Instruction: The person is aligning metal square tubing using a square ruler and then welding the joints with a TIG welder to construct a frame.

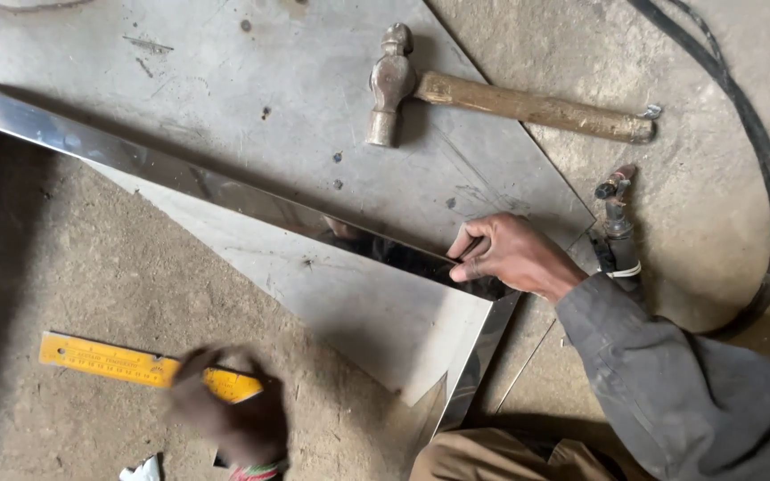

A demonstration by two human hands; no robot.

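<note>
Right hand (pixel 503 254) at centre right of the frame, fingers curled and pressed together, pinching the top edge of a shiny folded metal strip (pixel 180 178) near its corner. The strip runs diagonally from the upper left edge of the frame down to that corner, then turns and runs down toward the bottom centre. It stands on a flat grey metal sheet (pixel 251 80) lying on the dusty concrete floor (pixel 91 276); the sheet fills the upper middle of the frame and shows again as a triangle inside the strip's corner. Left hand (pixel 229 414) at lower left, blurred, closed over the right end of a yellow ruler (pixel 109 361) that lies on the floor; whether it grips or only covers the ruler cannot be told. A ball-peen hammer (pixel 492 98) with a wooden handle lies on the sheet at top centre, well apart from both hands. A black hose (pixel 764 160) curves along the right side, and a torch nozzle (pixel 615 200) lies just beside the right wrist.
</note>
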